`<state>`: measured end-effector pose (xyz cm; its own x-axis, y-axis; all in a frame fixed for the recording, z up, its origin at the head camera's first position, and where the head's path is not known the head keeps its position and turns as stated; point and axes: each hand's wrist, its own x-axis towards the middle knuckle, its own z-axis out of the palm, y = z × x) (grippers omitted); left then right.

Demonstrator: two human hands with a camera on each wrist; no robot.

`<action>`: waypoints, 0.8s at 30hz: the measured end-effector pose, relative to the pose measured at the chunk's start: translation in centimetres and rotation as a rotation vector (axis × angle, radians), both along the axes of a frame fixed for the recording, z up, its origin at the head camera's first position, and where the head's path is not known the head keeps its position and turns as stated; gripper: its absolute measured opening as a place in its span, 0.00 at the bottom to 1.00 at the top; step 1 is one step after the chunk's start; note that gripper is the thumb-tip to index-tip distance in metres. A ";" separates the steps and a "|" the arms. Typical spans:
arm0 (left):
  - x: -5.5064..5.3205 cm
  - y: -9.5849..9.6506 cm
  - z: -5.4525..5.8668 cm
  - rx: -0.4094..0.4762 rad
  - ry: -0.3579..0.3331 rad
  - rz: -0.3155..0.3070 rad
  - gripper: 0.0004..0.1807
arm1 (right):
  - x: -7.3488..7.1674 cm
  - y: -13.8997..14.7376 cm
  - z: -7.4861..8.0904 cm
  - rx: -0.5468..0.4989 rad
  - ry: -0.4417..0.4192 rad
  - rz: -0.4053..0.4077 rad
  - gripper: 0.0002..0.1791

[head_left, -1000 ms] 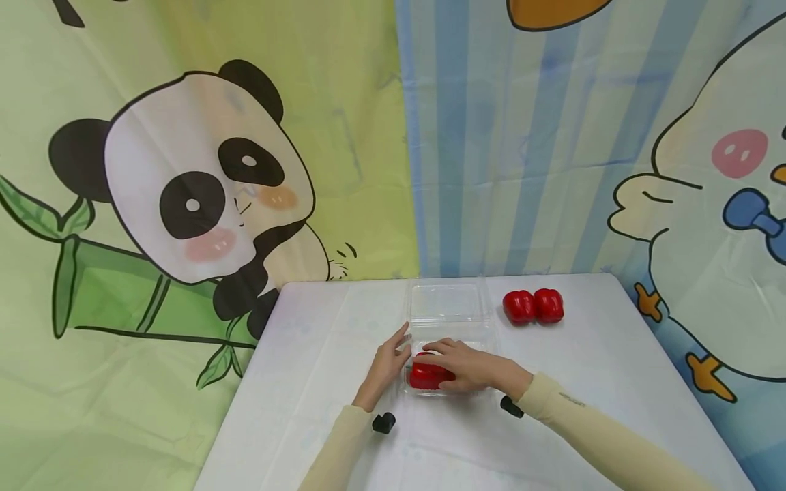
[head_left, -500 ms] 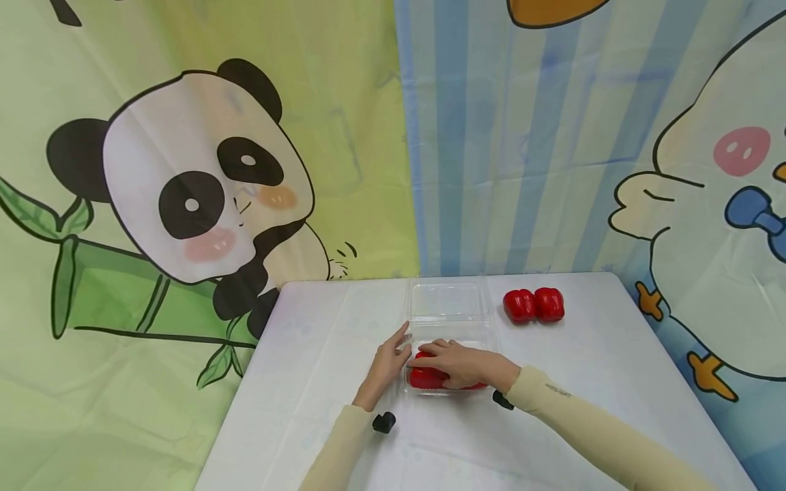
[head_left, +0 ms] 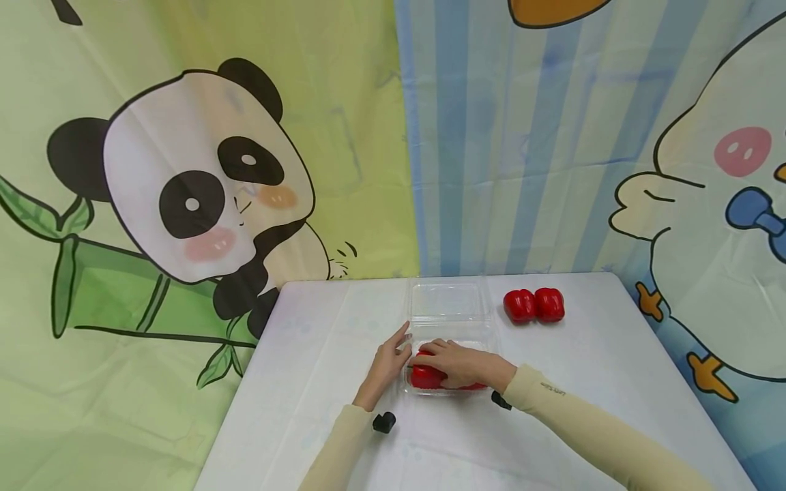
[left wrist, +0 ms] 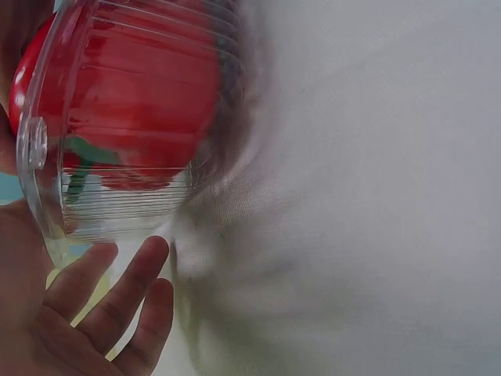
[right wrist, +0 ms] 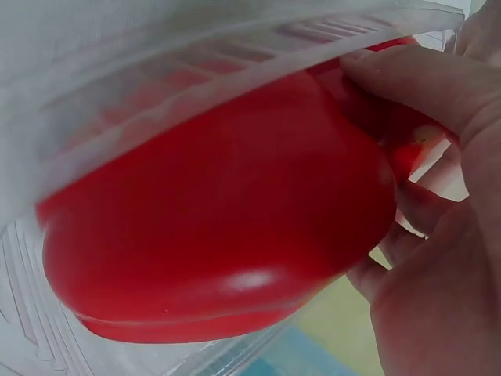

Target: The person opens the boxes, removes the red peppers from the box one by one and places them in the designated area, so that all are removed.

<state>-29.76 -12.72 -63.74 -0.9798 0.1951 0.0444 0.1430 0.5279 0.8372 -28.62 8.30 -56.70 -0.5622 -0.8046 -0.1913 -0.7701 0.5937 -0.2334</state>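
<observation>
A clear plastic clamshell box (left wrist: 125, 211) stands on the table, its hinged lid (head_left: 447, 301) laid back behind it. Inside, at the left, is a red bell pepper (head_left: 426, 377) with a green stem. My right hand (head_left: 463, 361) holds this pepper from above, thumb toward the near side. A second red bell pepper (right wrist: 227, 211) lies in the box's right part, mostly hidden under that hand in the head view. Against the box's left wall my left hand (head_left: 385, 365) rests with fingers extended; in the left wrist view its fingertips (left wrist: 156, 249) are beside the ribbed corner.
Two more red bell peppers, a left one (head_left: 518, 307) and a right one (head_left: 549, 305), sit side by side at the back right of the white table (head_left: 319, 348). A printed cloth backdrop (head_left: 344, 136) rises behind the table's far edge.
My right hand has shifted slightly left over the box, and the second pepper now shows beneath it. The left hand and the two peppers at the back have stayed put.
</observation>
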 end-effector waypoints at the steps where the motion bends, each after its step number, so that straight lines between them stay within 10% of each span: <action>1: 0.0 0.0 0.0 -0.003 0.001 0.001 0.31 | 0.0 0.0 0.0 -0.003 -0.007 -0.009 0.45; 24: 0.0 0.1 0.1 -0.003 -0.023 0.006 0.31 | -1.0 -0.1 0.4 -0.067 -0.106 -0.054 0.43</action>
